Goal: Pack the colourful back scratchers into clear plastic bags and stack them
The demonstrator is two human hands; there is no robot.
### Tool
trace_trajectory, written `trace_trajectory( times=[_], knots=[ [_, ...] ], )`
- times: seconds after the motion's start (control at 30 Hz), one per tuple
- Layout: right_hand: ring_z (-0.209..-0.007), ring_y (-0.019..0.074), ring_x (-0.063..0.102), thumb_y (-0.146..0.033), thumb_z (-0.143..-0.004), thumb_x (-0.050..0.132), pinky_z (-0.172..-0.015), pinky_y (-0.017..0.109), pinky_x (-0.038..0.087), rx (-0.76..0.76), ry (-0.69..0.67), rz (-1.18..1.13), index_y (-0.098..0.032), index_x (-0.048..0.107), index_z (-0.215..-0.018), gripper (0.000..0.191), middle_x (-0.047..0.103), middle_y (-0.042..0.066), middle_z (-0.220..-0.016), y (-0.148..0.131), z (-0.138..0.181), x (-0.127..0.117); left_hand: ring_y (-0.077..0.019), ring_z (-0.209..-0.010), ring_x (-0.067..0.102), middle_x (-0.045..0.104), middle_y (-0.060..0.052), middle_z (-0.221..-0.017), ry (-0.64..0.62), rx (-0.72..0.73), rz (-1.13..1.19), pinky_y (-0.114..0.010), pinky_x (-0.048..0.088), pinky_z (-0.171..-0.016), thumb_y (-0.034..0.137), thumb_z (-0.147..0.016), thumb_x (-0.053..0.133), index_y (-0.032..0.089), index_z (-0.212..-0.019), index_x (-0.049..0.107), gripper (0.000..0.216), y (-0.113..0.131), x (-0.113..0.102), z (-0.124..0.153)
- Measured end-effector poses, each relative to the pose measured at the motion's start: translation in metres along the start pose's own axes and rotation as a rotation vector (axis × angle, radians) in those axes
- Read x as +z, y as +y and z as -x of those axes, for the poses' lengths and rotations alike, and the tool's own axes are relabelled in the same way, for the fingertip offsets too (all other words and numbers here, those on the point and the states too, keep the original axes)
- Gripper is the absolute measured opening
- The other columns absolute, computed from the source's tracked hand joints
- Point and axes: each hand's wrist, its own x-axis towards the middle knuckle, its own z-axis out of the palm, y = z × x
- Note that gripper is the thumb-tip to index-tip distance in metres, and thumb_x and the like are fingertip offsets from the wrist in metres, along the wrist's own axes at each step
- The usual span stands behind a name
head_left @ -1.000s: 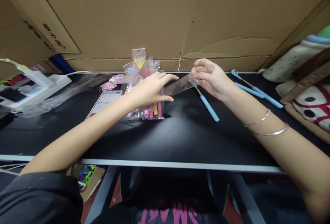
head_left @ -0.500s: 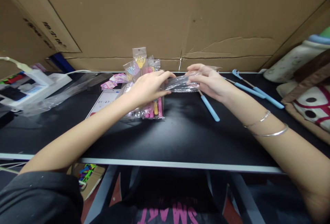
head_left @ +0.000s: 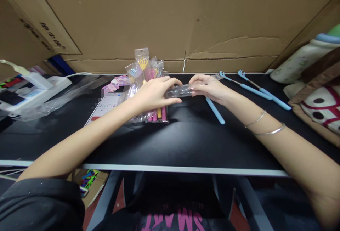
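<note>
Between my hands a clear plastic bag (head_left: 180, 91) is stretched sideways above the black table. Its left end lies within the curved fingers and thumb of my left hand (head_left: 155, 93). My right hand (head_left: 208, 87) pinches the other end, with a see-through strip sticking out past the knuckles. Under and beside my left hand lies a pile of bagged back scratchers, among them a yellow one (head_left: 143, 64) and pink handles (head_left: 163, 113). A loose blue back scratcher (head_left: 215, 111) lies below my right hand, its upper part hidden. Two more blue back scratchers (head_left: 256, 91) (head_left: 276, 99) rest further right.
At the left lie a phone (head_left: 102, 105), pink printed cards (head_left: 117, 82), a clear plastic sheet (head_left: 58, 100) and a white power strip (head_left: 34, 94). A bottle (head_left: 294, 61) and a patterned bag (head_left: 321, 105) stand at the right. Cardboard (head_left: 164, 18) walls the back.
The clear bag has been drawn narrower and straighter between my hands. My right hand has shifted slightly left and down, uncovering the head of one blue back scratcher.
</note>
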Motion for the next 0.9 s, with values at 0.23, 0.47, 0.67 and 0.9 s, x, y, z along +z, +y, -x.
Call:
trace_trajectory(
  times=[0.23, 0.47, 0.67, 0.9],
  knots=[
    [-0.057, 0.0082, 0.059, -0.014, -0.067, 0.081, -0.054, 0.020, 0.051, 0.003, 0.006, 0.077, -0.018, 0.063, -0.075, 0.020, 0.065, -0.003, -0.066, -0.005, 0.004, 0.003, -0.0228, -0.104, 0.064, 0.066, -0.005, -0.115, -0.012, 0.019, -0.034, -0.031, 0.047, -0.084, 0.041, -0.093, 0.061, 0.022, -0.126, 0.056, 0.039, -0.002, 0.003, -0.001],
    [-0.069, 0.0140, 0.064, -0.032, -0.072, 0.080, -0.065, 0.028, 0.054, 0.016, -0.063, 0.465, -0.021, 0.066, -0.089, 0.025, 0.069, 0.000, -0.073, -0.018, 0.001, -0.047, -0.0230, -0.107, 0.064, 0.066, -0.005, -0.118, 0.005, -0.013, -0.066, -0.031, 0.048, -0.086, 0.038, -0.092, 0.062, 0.022, -0.126, 0.056, 0.038, -0.002, 0.002, 0.000],
    [-0.061, 0.0154, 0.062, -0.049, -0.078, 0.070, -0.057, 0.029, 0.049, 0.241, -0.120, 0.967, -0.020, 0.059, -0.074, 0.032, 0.064, 0.002, -0.064, -0.011, -0.003, -0.072, -0.0233, -0.108, 0.064, 0.066, -0.006, -0.121, 0.000, -0.041, -0.097, -0.032, 0.048, -0.089, 0.037, -0.092, 0.062, 0.022, -0.125, 0.057, 0.036, 0.000, 0.000, 0.000],
    [-0.076, 0.0238, 0.065, -0.057, -0.078, 0.065, -0.065, 0.035, 0.046, 0.209, -0.166, 1.462, -0.023, 0.064, -0.074, 0.034, 0.071, 0.006, -0.082, -0.009, -0.001, -0.051, -0.0233, -0.104, 0.064, 0.067, -0.006, -0.114, -0.028, -0.044, -0.132, -0.030, 0.049, -0.083, 0.039, -0.091, 0.063, 0.024, -0.124, 0.059, 0.037, 0.002, -0.002, 0.000]
  ],
)
